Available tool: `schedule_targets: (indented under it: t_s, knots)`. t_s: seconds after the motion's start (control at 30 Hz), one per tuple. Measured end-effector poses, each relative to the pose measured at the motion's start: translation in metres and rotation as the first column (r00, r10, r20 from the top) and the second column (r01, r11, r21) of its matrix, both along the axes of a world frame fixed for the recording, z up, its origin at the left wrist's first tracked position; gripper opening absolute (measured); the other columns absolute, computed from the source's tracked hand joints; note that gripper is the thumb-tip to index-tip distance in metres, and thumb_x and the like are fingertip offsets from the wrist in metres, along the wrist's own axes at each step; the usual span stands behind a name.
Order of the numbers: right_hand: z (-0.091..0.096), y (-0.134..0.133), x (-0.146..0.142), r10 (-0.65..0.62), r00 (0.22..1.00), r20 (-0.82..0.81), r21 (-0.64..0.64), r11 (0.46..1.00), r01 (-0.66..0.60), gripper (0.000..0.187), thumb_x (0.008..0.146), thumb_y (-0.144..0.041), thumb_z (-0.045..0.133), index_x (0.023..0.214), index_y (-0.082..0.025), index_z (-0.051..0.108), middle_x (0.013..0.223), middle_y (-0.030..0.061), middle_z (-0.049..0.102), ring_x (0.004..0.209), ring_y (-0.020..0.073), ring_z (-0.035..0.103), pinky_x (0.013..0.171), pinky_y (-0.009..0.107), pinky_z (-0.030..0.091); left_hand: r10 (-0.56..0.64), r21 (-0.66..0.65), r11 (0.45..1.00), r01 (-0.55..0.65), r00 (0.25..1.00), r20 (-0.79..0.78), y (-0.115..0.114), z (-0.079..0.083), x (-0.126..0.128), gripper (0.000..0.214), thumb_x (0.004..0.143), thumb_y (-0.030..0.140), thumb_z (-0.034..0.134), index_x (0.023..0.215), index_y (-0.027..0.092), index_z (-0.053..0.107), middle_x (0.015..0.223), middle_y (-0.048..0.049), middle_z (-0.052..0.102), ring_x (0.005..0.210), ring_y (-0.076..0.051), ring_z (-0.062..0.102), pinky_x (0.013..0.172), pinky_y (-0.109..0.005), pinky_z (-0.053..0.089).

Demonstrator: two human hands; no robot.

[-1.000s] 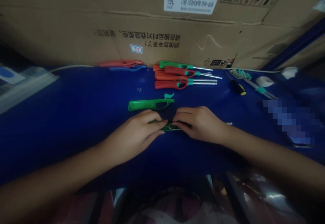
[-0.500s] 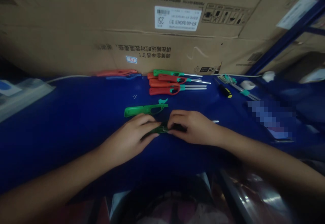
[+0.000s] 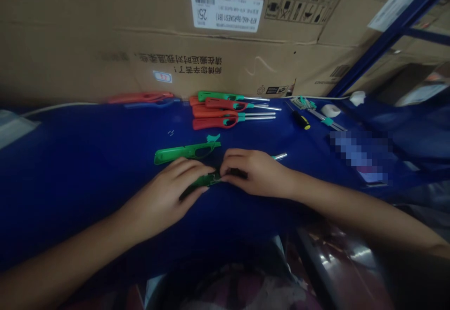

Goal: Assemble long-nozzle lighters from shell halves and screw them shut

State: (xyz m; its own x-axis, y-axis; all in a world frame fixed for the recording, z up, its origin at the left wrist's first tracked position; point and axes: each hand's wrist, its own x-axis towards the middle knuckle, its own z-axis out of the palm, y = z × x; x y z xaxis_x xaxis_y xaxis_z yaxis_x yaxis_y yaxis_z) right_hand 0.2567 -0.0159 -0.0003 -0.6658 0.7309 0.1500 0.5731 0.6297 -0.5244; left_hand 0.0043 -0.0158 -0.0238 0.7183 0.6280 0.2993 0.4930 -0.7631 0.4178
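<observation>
My left hand is closed around the handle end of an opened green gas lighter, whose hollow inside shows a thin wire. The fingertips of my right hand pinch at the middle of the same lighter, hiding what lies under them. Beyond the right hand pokes out a metal tube, seemingly the lighter's nozzle. Just behind the left fingers lies a loose green shell half, with a small teal trigger piece beside its far end.
Several red, orange and green lighters lie stacked behind. Red handle pieces rest against a cardboard box. At right are a screwdriver, metal tubes with teal ends, a white roll and a blurred-out flat object.
The view has shifted, so the whole scene sits further left. Slightly more of the green lighter shows between my hands, which keep hold of it.
</observation>
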Motion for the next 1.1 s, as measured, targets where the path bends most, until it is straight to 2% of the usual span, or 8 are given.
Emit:
schedule_targets:
  t_s: [0.17,0.27,0.4,0.6,0.7,0.9,1.1]
  knots:
    - [0.000,0.002,0.000,-0.014,0.995,-0.103,-0.032,0.999,0.011,0.006,0.094,-0.014,0.062,0.096,-0.017,0.067,0.096,0.0022,0.064,0.079,0.0116,0.060,0.073,0.024,0.046,-0.035,-0.016,0.999,0.034,0.999,-0.034,0.002,0.002,-0.001,0.033,0.102,0.029,0.053,0.135,0.026,0.059,0.126,-0.0070,0.064,0.121,-0.025,0.056,0.105,-0.045,0.050]
    - [-0.001,0.005,0.001,-0.096,0.977,-0.192,-0.149,0.987,0.067,0.005,0.096,-0.016,0.059,0.095,-0.017,0.064,0.085,-0.0007,0.065,0.071,0.0103,0.058,0.069,0.024,0.044,-0.034,-0.028,0.999,0.032,0.999,-0.041,0.003,0.004,-0.002,0.037,0.102,0.028,0.052,0.139,0.027,0.056,0.128,-0.0072,0.064,0.122,-0.026,0.056,0.106,-0.046,0.049]
    - [-0.002,0.009,0.004,-0.158,0.945,-0.285,-0.339,0.939,0.055,0.006,0.096,-0.024,0.059,0.097,-0.018,0.060,0.083,-0.0011,0.063,0.068,0.0101,0.057,0.065,0.025,0.045,-0.003,-0.034,0.999,0.002,0.999,-0.033,0.003,0.003,-0.003,0.043,0.101,0.030,0.054,0.144,0.027,0.051,0.129,-0.0082,0.064,0.121,-0.026,0.057,0.106,-0.048,0.049]
    - [-0.003,0.017,0.009,-0.126,0.945,-0.303,-0.501,0.864,-0.045,0.012,0.090,-0.023,0.064,0.098,-0.015,0.064,0.077,-0.0020,0.060,0.065,0.0091,0.053,0.061,0.023,0.044,-0.040,-0.016,0.999,0.039,0.997,-0.072,0.001,0.006,-0.003,0.036,0.103,0.025,0.050,0.138,0.026,0.057,0.127,-0.0074,0.064,0.119,-0.024,0.056,0.103,-0.044,0.050]
    - [-0.003,0.019,0.012,-0.087,0.967,-0.241,-0.462,0.886,-0.036,0.011,0.090,-0.024,0.066,0.095,-0.015,0.069,0.079,-0.0002,0.063,0.066,0.0091,0.053,0.061,0.023,0.044,-0.058,-0.009,0.998,0.057,0.994,-0.089,0.001,0.007,-0.003,0.033,0.103,0.024,0.049,0.135,0.026,0.060,0.126,-0.0068,0.064,0.117,-0.023,0.056,0.103,-0.043,0.050]
    - [0.001,0.015,0.014,0.054,0.983,-0.178,-0.280,0.955,-0.103,0.005,0.088,-0.016,0.069,0.092,-0.016,0.072,0.084,-0.0006,0.060,0.065,0.0070,0.051,0.060,0.021,0.043,-0.051,-0.006,0.999,0.051,0.994,-0.093,0.000,0.007,-0.003,0.032,0.103,0.023,0.049,0.131,0.028,0.063,0.126,-0.0067,0.063,0.117,-0.024,0.056,0.102,-0.043,0.049]
    - [0.003,0.013,0.011,0.063,0.987,-0.151,-0.225,0.970,-0.096,0.006,0.090,-0.014,0.066,0.090,-0.016,0.071,0.086,0.0003,0.062,0.066,0.0074,0.053,0.060,0.021,0.044,-0.056,0.000,0.998,0.056,0.995,-0.088,0.000,0.006,-0.004,0.030,0.103,0.022,0.049,0.127,0.029,0.065,0.127,-0.0056,0.062,0.119,-0.023,0.056,0.103,-0.042,0.049]
